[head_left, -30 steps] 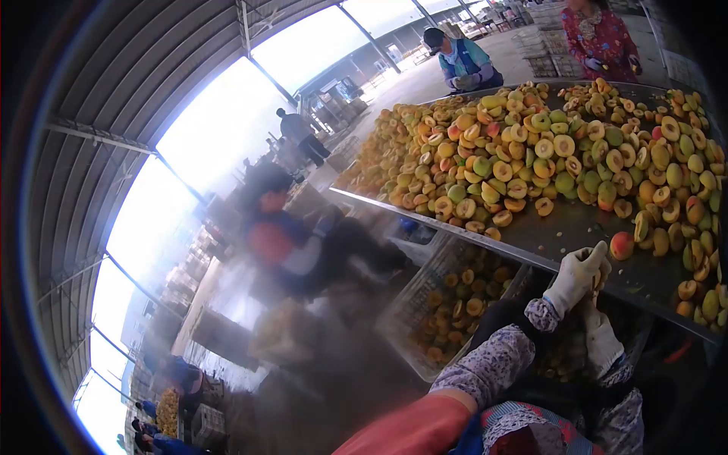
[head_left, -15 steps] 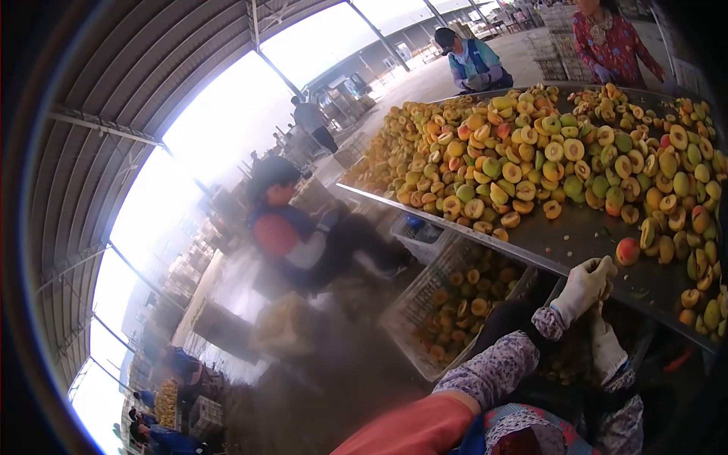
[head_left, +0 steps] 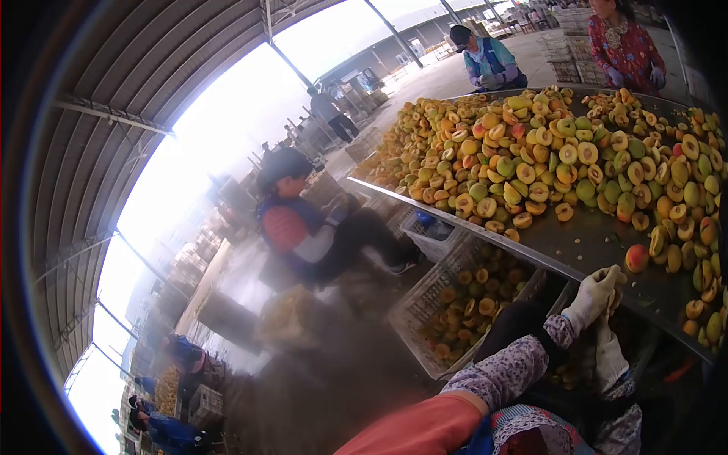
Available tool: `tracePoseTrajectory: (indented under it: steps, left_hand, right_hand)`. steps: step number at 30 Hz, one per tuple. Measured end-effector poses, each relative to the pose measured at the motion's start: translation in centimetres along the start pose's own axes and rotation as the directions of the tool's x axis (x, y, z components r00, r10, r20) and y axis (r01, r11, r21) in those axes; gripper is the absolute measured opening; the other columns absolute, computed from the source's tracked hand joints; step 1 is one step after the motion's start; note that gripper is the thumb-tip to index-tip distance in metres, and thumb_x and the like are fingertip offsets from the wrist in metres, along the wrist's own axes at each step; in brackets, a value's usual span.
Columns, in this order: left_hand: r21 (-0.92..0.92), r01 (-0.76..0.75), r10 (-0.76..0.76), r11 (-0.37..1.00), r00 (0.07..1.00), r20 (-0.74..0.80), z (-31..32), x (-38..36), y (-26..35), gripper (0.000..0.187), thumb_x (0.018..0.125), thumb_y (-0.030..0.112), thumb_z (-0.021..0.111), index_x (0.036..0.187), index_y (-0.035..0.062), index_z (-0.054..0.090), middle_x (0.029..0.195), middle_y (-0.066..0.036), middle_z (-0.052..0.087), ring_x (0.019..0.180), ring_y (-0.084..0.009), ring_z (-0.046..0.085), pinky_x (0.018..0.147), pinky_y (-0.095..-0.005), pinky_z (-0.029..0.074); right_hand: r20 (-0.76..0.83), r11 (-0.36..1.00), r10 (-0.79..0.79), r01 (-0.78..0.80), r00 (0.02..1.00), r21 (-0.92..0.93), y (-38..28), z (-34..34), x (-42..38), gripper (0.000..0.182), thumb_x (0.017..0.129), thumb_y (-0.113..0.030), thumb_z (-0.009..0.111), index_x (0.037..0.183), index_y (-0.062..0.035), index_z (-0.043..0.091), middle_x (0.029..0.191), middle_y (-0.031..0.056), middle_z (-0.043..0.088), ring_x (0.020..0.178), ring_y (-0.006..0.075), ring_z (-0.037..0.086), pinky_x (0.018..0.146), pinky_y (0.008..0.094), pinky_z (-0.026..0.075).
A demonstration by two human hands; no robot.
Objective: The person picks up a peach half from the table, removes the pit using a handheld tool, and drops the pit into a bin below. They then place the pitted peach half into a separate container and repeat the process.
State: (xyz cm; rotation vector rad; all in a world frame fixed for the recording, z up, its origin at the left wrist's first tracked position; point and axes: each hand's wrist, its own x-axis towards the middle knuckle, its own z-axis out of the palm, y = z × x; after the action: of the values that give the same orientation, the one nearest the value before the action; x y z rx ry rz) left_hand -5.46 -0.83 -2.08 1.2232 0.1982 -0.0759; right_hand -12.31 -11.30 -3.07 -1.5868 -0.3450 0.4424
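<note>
My left hand (head_left: 596, 297), in a white work glove, is at the near edge of the metal sorting table, its fingers curled together. Whatever is in them, if anything, I cannot make out. Just below and behind it my right hand (head_left: 609, 356), also gloved, reaches up to meet it; its fingers are hidden behind the left hand. Halved peaches or apricots (head_left: 531, 155), yellow, green and orange, are heaped on the table (head_left: 588, 241). A reddish whole-looking fruit (head_left: 637, 258) lies on the metal a little beyond my hands.
A white plastic crate (head_left: 425, 334) of fruit halves stands left of my knees, with a smaller basket (head_left: 434, 236) holding something blue behind it. One person (head_left: 296, 216) sits at the left. Two others (head_left: 489, 64), (head_left: 623, 49) are at the table's far side. Stacked crates (head_left: 570, 45) stand behind.
The whole view has shifted slightly, so things appear a little lower and to the right. My hands stay together at the table edge. The far-right person's hands have drawn in closer to the body.
</note>
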Motion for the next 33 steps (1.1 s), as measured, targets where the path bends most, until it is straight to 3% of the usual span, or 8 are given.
tracePoseTrajectory:
  steps: [5,6,7,15,21,25,29,33]
  left_hand:
    - [0.193,0.025,-0.041,0.981,0.996,0.079,-1.0,0.9,0.1,0.041,0.102,0.038,0.052,0.093,-0.0011,0.061,0.055,-0.005,0.053,0.044,-0.0139,0.05,0.04,-0.0256,0.041]
    - [0.069,0.041,-0.049,0.997,0.993,0.109,-0.6,0.3,0.9,0.041,0.102,0.037,0.052,0.092,-0.0014,0.061,0.054,-0.006,0.054,0.043,-0.0145,0.051,0.04,-0.0266,0.042]
    - [-0.056,0.061,-0.053,0.997,0.989,0.138,-0.6,-0.2,1.5,0.04,0.102,0.036,0.051,0.091,-0.0016,0.06,0.054,-0.006,0.055,0.042,-0.0152,0.052,0.039,-0.0276,0.044]
    - [0.217,0.02,-0.081,0.976,0.957,0.278,-1.6,0.5,1.6,0.042,0.101,0.036,0.049,0.093,-0.0029,0.061,0.054,-0.01,0.057,0.041,-0.0168,0.053,0.039,-0.0283,0.045]
    - [-0.001,0.087,-0.081,0.996,0.938,0.337,-1.5,-1.8,4.3,0.044,0.101,0.038,0.05,0.088,-0.0022,0.064,0.059,-0.01,0.061,0.047,-0.0164,0.058,0.046,-0.0288,0.049]
    - [0.536,-0.011,-0.211,0.844,0.912,0.351,-1.6,-2.0,5.4,0.039,0.097,0.031,0.056,0.088,-0.0045,0.066,0.062,-0.008,0.062,0.055,-0.014,0.06,0.052,-0.0272,0.048]
    - [-0.066,-0.067,0.089,0.996,0.899,0.428,-2.1,-3.5,4.1,0.054,0.1,0.047,0.049,0.108,-0.0047,0.061,0.064,-0.009,0.058,0.056,-0.0202,0.056,0.054,-0.0314,0.047]
    - [-0.38,0.069,0.001,0.922,0.984,0.18,-1.4,-3.5,2.7,0.037,0.102,0.041,0.052,0.105,0.0063,0.065,0.067,-0.002,0.055,0.063,-0.0197,0.058,0.054,-0.0331,0.048]
  right_hand:
    - [-0.15,0.884,-0.458,0.43,0.876,-0.184,4.7,-0.1,0.6,0.04,0.102,-0.053,0.044,0.089,-0.0166,0.052,0.056,-0.0051,0.04,0.04,0.0074,0.039,0.037,0.0238,0.03]
    - [-0.037,0.941,0.063,-0.047,0.997,0.335,-0.1,-0.5,-1.0,0.041,0.102,-0.055,0.045,0.085,-0.0177,0.049,0.054,-0.0062,0.034,0.038,0.0068,0.034,0.036,0.0242,0.026]
    - [0.31,0.537,0.455,-0.535,0.835,0.653,-2.7,-0.7,-1.9,0.043,0.101,-0.056,0.046,0.08,-0.0189,0.046,0.052,-0.0073,0.027,0.037,0.0062,0.028,0.035,0.0246,0.022]
    - [0.175,0.783,0.452,-0.483,0.875,0.393,-3.5,-0.7,-2.7,0.027,0.106,-0.047,0.039,0.102,-0.0239,0.052,0.058,-0.0131,0.024,0.041,0.0012,0.021,0.038,0.0187,0.02]
    - [0.583,0.312,0.017,-0.559,0.812,0.768,-0.8,-1.6,-2.5,0.029,0.104,-0.025,0.037,0.131,-0.0218,0.048,0.067,-0.0093,0.035,0.047,0.0021,0.03,0.039,0.0197,0.024]
    - [0.165,0.819,0.475,-0.503,0.865,0.275,-2.9,-0.8,-2.5,0.027,0.101,-0.043,0.049,0.103,-0.0171,0.054,0.059,-0.0084,0.036,0.04,0.0047,0.03,0.036,0.0218,0.025]
    - [0.358,0.658,0.36,-0.506,0.862,0.557,-5.1,-0.5,-3.3,0.047,0.098,-0.056,0.052,0.072,-0.017,0.046,0.055,-0.009,0.03,0.041,0.0041,0.025,0.039,0.0225,0.019]
    - [-0.055,0.999,-0.049,0.049,0.997,0.003,1.7,1.0,-1.0,0.038,0.099,-0.038,0.06,0.101,-0.001,0.066,0.073,0.004,0.063,0.069,0.0113,0.058,0.066,0.0284,0.048]
